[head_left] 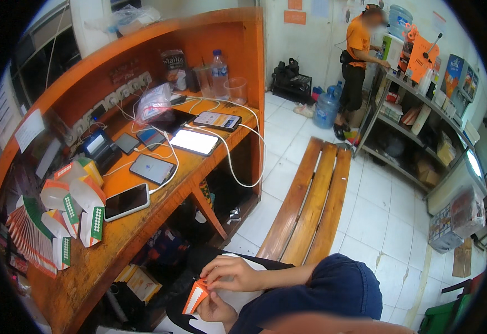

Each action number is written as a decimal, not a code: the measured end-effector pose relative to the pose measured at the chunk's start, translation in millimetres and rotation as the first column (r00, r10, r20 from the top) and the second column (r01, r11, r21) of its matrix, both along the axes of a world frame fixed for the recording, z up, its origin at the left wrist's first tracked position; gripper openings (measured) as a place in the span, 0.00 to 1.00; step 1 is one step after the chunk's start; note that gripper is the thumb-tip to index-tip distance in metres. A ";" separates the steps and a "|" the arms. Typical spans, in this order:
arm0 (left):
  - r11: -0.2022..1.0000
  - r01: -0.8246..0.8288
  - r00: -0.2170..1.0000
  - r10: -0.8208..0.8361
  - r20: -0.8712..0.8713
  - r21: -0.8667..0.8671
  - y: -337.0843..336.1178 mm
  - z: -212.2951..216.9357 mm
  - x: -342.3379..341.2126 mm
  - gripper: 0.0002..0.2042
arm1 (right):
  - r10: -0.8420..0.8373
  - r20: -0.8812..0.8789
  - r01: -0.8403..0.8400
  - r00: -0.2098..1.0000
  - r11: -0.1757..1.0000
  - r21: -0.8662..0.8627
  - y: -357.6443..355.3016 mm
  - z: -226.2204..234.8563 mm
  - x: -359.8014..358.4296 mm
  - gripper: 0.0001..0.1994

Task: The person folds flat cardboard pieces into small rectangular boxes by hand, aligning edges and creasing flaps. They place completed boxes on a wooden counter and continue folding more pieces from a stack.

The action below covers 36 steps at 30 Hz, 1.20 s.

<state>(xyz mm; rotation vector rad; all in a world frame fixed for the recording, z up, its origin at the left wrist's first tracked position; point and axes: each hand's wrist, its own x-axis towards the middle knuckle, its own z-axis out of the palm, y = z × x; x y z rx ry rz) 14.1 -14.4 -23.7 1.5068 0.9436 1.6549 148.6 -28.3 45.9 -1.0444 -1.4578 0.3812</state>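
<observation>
A small orange-and-white paper food carton [195, 296] is held between my two hands, low in the view above my lap. My left hand [216, 309] grips it from below, thumb and fingers closed on its lower side. My right hand [232, 273] reaches over from above, fingers bent onto its upper edge. Part of the carton is hidden behind my fingers. On the orange desk [160, 214] to the left stand several opened paper cartons [82, 197] in white, orange and green. Beside them lies a fanned stack of flat cartons [32, 239].
Several phones [127, 201] with white cables lie along the desk, near power sockets, a water bottle [219, 72] and plastic cups. A slatted wooden bench [304, 206] extends ahead. Beyond it, a person in orange [357, 50] stands at a metal shelf [399, 131]; blue water jugs [327, 108] stand nearby.
</observation>
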 end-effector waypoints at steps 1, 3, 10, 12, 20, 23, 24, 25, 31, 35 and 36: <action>0.997 -0.072 0.996 0.073 -0.056 0.022 -0.3 0.2 -1.6 0.12 | -0.003 -0.010 0.003 1.000 1.000 -0.007 0.4 -0.6 0.6 0.05; 0.995 -0.098 0.993 0.096 -0.073 -0.020 -0.6 1.9 -2.7 0.12 | -0.002 -0.029 0.002 1.000 1.000 -0.019 0.3 -1.6 1.6 0.05; 0.978 0.055 0.975 -0.009 0.221 -0.204 -0.1 12.2 7.8 0.12 | 0.067 -0.129 -0.078 0.989 0.993 -0.086 -4.4 0.2 -0.5 0.06; 0.975 0.018 0.967 0.039 0.252 -0.220 2.1 13.4 7.7 0.11 | 0.106 -0.096 -0.112 0.990 0.992 -0.052 -5.4 0.5 -0.2 0.06; 0.977 0.067 0.940 0.007 0.342 -0.203 7.9 8.8 2.9 0.16 | 0.174 0.195 -0.173 0.965 0.985 -0.022 -4.0 -12.9 -9.0 0.17; 0.946 0.161 0.892 -0.017 0.451 -0.282 12.1 13.8 3.8 0.20 | 0.039 0.517 -0.060 0.855 0.998 0.024 -4.1 -18.8 -13.6 0.24; 0.933 0.201 0.887 -0.044 0.459 -0.298 14.3 17.0 2.5 0.21 | -0.015 0.620 -0.023 0.784 0.998 0.053 -4.1 -20.3 -12.7 0.26; 0.910 0.216 0.867 -0.013 0.499 -0.353 17.0 20.5 0.9 0.21 | -0.049 0.609 0.049 0.792 0.999 0.017 -5.5 -21.4 -12.1 0.30; 0.916 0.197 0.792 0.061 0.607 -0.349 33.8 35.4 -9.1 0.22 | -0.203 0.106 0.228 0.973 0.893 -0.387 -4.2 -24.2 14.2 0.12; 0.833 0.337 0.639 0.141 0.756 -0.439 24.8 27.6 -1.6 0.13 | -0.312 0.001 0.297 0.950 0.903 -0.311 2.6 -24.6 30.3 0.06; 0.831 0.407 0.684 -0.001 0.729 -0.380 22.1 25.2 -1.3 0.11 | -0.332 -0.033 0.305 0.943 0.896 -0.322 3.9 -24.6 34.1 0.06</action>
